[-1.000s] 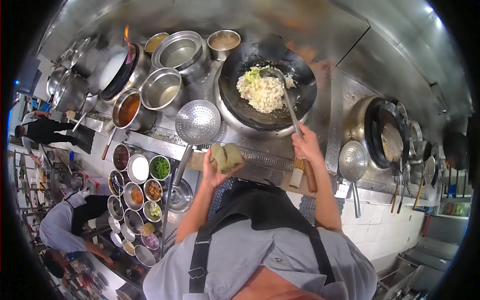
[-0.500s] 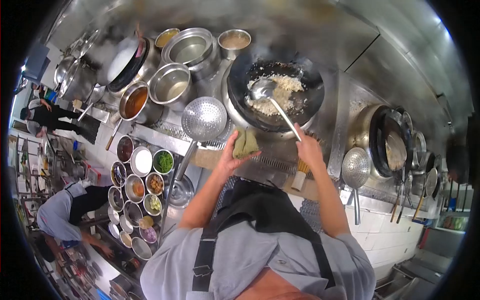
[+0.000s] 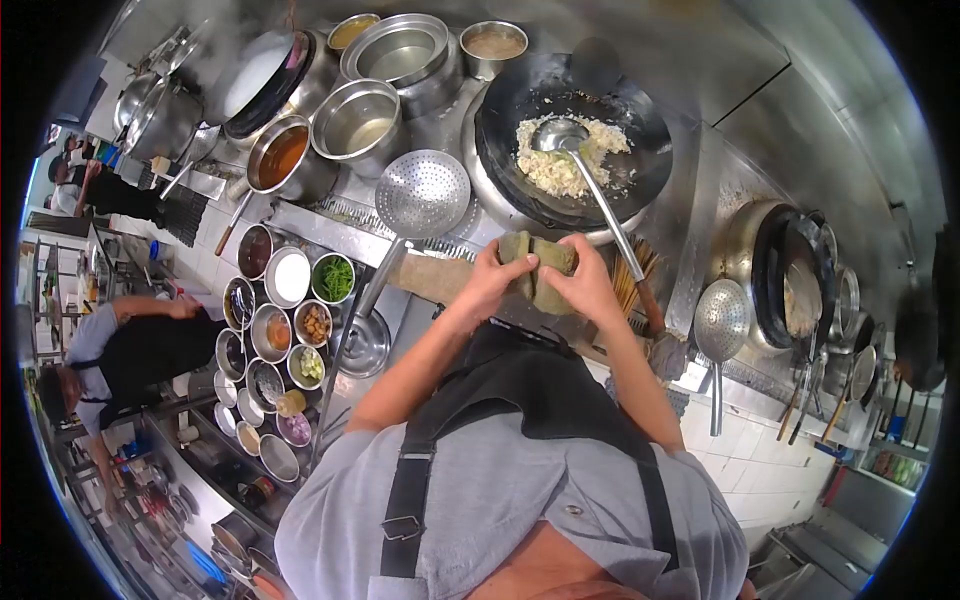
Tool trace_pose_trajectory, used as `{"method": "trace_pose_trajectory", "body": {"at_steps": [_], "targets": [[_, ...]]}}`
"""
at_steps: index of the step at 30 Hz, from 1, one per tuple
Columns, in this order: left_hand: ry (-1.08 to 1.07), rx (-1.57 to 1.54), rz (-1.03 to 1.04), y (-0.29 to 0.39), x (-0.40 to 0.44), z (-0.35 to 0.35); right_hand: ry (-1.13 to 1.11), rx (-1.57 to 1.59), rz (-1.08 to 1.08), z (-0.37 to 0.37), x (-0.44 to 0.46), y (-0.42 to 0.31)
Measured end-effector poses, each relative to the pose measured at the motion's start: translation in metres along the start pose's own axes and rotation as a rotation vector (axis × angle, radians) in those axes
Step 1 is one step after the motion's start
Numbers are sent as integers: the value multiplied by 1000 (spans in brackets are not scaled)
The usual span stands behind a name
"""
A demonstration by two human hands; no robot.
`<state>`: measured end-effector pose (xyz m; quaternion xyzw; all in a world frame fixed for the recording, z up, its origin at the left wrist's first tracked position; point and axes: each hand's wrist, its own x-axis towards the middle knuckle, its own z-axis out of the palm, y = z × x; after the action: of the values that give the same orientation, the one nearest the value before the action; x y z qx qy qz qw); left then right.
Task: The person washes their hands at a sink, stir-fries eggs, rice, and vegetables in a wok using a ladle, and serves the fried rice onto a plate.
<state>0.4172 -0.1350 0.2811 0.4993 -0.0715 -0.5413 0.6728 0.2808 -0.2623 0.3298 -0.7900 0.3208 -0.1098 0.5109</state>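
A folded green cloth [image 3: 546, 292] is gripped between my left hand [image 3: 490, 284] and my right hand [image 3: 586, 284], just in front of the wok. My thumbs press on its near face. Beyond them the black wok [image 3: 640, 110] holds fried rice [image 3: 552, 176]. A ladle [image 3: 612, 222] lies with its bowl in the rice and its handle leaning over the wok's rim toward me, no hand on it. To the left of my hands, a perforated strainer [image 3: 424, 192] lies across the stove edge. A bamboo brush [image 3: 628, 282] sits right of my hands.
Several steel pots [image 3: 362, 130] stand behind the strainer, beside a pot of reddish-brown liquid [image 3: 280, 158]. Ingredient bowls [image 3: 288, 276] cluster at the left. A second wok [image 3: 770, 260] and another strainer [image 3: 722, 318] are at the right. A co-worker [image 3: 130, 350] works far left.
My right hand has let go of the ladle, leaving it resting in the wok, and now grips the cloth together with my left hand. The co-worker at left has shifted posture.
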Motion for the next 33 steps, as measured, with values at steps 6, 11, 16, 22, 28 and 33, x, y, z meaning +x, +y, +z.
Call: {"method": "trace_pose_trajectory", "body": {"at_steps": [6, 11, 16, 22, 28, 33], "targets": [[-164, -378, -238, -14, -5, -26, 7, 197, -33, -8, 1, 29], [-166, -331, -103, -21, -7, -22, 14, 246, 16, -10, -4, 25], [-90, 532, 291, -61, 27, -31, 20, 197, -12, 10, -5, 1], [-264, -508, -281, -36, -1, -40, -118, 351, -62, 34, 26, 18], [-98, -608, -355, -35, 56, -40, 270, -800, -37, -54, 48, 95], [-1, -437, -372, -1, 113, 14, 291, -468, -134, -48, 1, 120]]}}
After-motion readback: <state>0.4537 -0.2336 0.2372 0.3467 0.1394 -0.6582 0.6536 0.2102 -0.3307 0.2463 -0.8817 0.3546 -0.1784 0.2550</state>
